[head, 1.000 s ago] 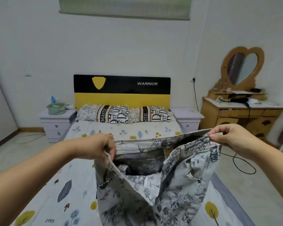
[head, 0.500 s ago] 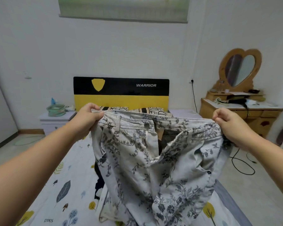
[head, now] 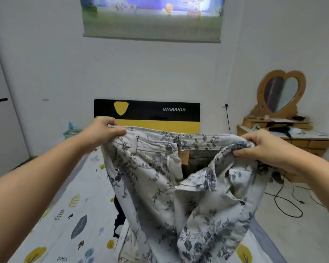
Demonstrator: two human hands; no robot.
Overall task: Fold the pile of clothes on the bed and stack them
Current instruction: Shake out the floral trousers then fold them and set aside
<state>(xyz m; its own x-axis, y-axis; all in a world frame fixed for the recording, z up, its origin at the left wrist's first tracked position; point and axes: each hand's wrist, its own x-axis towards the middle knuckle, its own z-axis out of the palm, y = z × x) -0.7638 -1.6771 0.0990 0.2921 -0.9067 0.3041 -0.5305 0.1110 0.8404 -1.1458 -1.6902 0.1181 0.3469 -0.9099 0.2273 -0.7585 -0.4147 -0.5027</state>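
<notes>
The left hand (head: 104,132) and the right hand (head: 262,147) each grip one end of the waistband of a pair of pale floral trousers (head: 171,186), fingers curled tight over the cloth, holding it up in the air above the bed (head: 65,215). The waistband is stretched nearly level between the hands; the fly hangs open and the front flap on the right sags and folds over on itself. The legs drop toward the foot edge of the bed and run out of view below. Behind the trousers a dark garment (head: 120,219) lies on the leaf-print sheet, probably part of the pile yet to be done.

The step in hand looks like shaking out and squaring up one garment before folding it. The next move likely calls for bringing the two waistband ends together so the legs lie one on the other, smoothing the sagging flap flat, then lowering the trousers onto the sheet
</notes>
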